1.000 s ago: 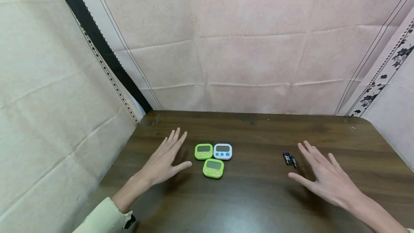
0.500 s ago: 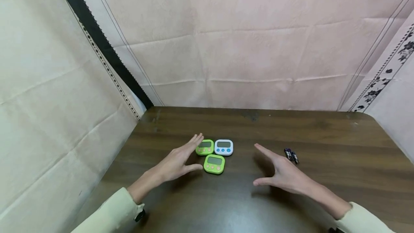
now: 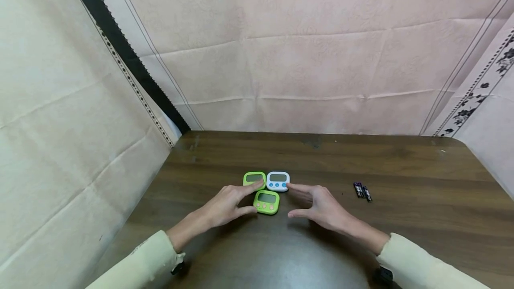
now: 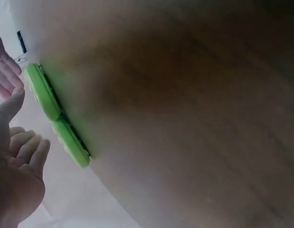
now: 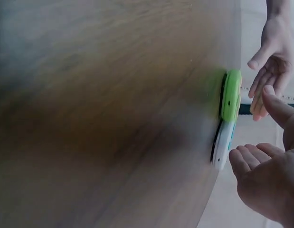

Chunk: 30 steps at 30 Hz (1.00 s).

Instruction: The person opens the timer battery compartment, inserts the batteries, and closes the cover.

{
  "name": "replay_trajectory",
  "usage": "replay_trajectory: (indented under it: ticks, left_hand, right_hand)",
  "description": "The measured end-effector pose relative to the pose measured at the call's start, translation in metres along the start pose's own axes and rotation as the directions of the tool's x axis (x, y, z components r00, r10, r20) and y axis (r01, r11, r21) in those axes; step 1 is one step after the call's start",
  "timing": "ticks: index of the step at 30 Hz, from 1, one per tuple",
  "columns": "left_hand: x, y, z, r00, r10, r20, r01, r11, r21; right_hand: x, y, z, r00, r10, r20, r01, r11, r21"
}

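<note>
Three small digital timers lie together on the table in the head view: a green timer [image 3: 254, 176] at the back left, a white timer [image 3: 278, 176] with blue buttons at the back right, and another green timer [image 3: 267, 198] in front. My left hand [image 3: 225, 205] reaches in from the left, its fingertips overlapping the back green timer and its thumb right at the front one. From the other side comes my right hand [image 3: 324, 208], index fingertip at the white timer's right edge, thumb apart from the front green timer. Both wrist views show the fingers extended, nothing gripped.
Two small dark batteries [image 3: 358, 190] lie side by side on the brown wooden table [image 3: 401, 164], to the right of the right hand. Pale patterned cloth [image 3: 313, 70] hangs behind the table's far edge, and more cloth [image 3: 80, 146] hangs at the left.
My right hand has moved left from beside the batteries to the timers. The left hand has come right, over the timers' left side. The timers stay grouped as before.
</note>
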<state>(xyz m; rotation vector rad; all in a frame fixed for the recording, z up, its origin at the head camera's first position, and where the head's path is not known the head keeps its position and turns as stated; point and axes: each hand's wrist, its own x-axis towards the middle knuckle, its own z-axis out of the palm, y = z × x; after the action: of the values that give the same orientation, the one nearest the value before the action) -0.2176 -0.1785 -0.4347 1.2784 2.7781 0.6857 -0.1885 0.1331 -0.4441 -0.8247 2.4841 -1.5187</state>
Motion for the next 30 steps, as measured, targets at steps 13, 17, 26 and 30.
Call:
replay_trajectory:
  ticks: [13, 17, 26, 30]
  left_hand:
    - [0.001, 0.001, 0.007, 0.999, -0.002, 0.043, 0.001, 1.0, 0.012]
    - [0.004, 0.002, 0.008, 0.999, -0.001, 0.049, -0.001, 0.999, 0.037]
    - [0.009, 0.006, 0.011, 0.996, 0.037, 0.076, -0.045, 0.994, 0.1]
    - [0.011, 0.005, 0.01, 0.995, 0.056, 0.079, -0.064, 0.993, 0.097]
  right_hand:
    - [0.013, 0.005, 0.03, 0.998, -0.057, 0.015, 0.059, 0.989, -0.137]
    - [0.014, 0.004, 0.034, 0.997, -0.083, -0.013, 0.079, 0.978, -0.195]
    - [0.015, 0.004, 0.041, 0.989, -0.148, 0.012, 0.141, 0.911, -0.388]
    - [0.016, 0.004, 0.041, 0.991, -0.132, -0.016, 0.117, 0.926, -0.358]
